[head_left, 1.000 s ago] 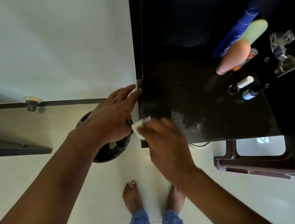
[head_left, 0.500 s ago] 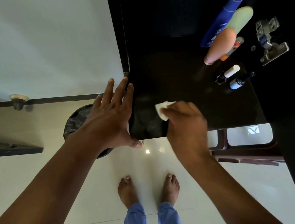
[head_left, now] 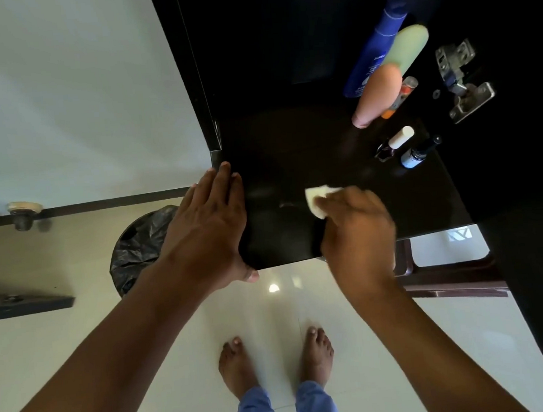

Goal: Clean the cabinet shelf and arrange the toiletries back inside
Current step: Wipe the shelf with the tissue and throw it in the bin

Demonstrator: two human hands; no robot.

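Head view, left to right. Glass ledge bracket (head_left: 24,214) on the white wall at far left. Black-bagged trash bin (head_left: 140,245) on the floor, partly hidden under the left forearm. Left hand (head_left: 207,233) lies flat with fingers straight and together, fingertips at the shelf's left edge by the cabinet side panel (head_left: 196,91), thumb hooked under the front left corner; it holds nothing. Dark cabinet shelf (head_left: 291,145) is glossy, its front edge running from that thumb to the right. Right hand (head_left: 356,228) has fingers curled, pinching a small white wipe (head_left: 316,199) against the shelf near the front edge; the wipe sticks out left of the fingertips. Gap between the two hands is bare shelf, and so is the middle and back left.

Toiletries sit clustered at the back right, well apart from the wipe: blue bottle (head_left: 372,61) with white lettering, too blurred to read; pale green tube (head_left: 408,45); peach bottle (head_left: 375,97); orange-capped tube (head_left: 399,98); white-capped small bottle (head_left: 395,142); dark dropper bottle (head_left: 418,153), label unreadable. Metal door hinge (head_left: 462,83) on the right panel. Brown plastic chair (head_left: 445,280) below the shelf. Bare feet (head_left: 237,361) on white floor tiles.
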